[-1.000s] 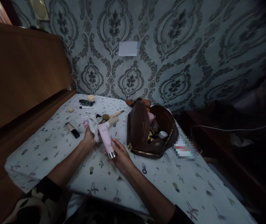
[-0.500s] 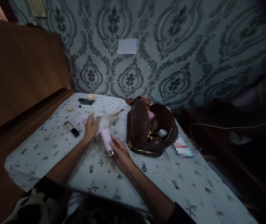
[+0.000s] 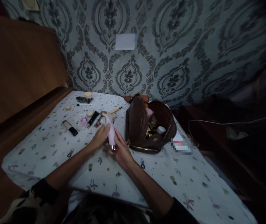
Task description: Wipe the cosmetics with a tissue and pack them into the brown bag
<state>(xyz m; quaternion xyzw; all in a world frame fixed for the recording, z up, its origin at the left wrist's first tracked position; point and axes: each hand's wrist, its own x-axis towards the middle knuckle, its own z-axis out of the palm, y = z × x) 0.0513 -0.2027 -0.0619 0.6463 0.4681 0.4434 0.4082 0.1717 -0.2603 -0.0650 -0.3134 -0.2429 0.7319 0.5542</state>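
Note:
A pale pink squeeze tube (image 3: 111, 136) with a shiny silver cap is in my right hand (image 3: 123, 152), cap end toward me. My fingers curl round its lower part. My left hand (image 3: 101, 136) is closed on a thin white wipe (image 3: 107, 118) and presses it against the tube's upper left side. The wipe partly covers the tube's far end. Just beyond my left hand lie a small pink-and-white tube (image 3: 83, 119), a black tube (image 3: 92, 119) and a small round pot (image 3: 90, 114).
An open brown bag (image 3: 136, 124) holding cosmetics stands to the right. Further left lie a black-capped bottle (image 3: 69, 128), a dark green tube (image 3: 83, 100), a jar (image 3: 88, 95) and a wooden-handled brush (image 3: 115, 110). A blurred-out item (image 3: 182, 145) is right of the bag.
My left hand has moved right and slightly down with the wipe, closer to my right hand. The tube now stands more upright in view. Items behind the wipe have come into sight.

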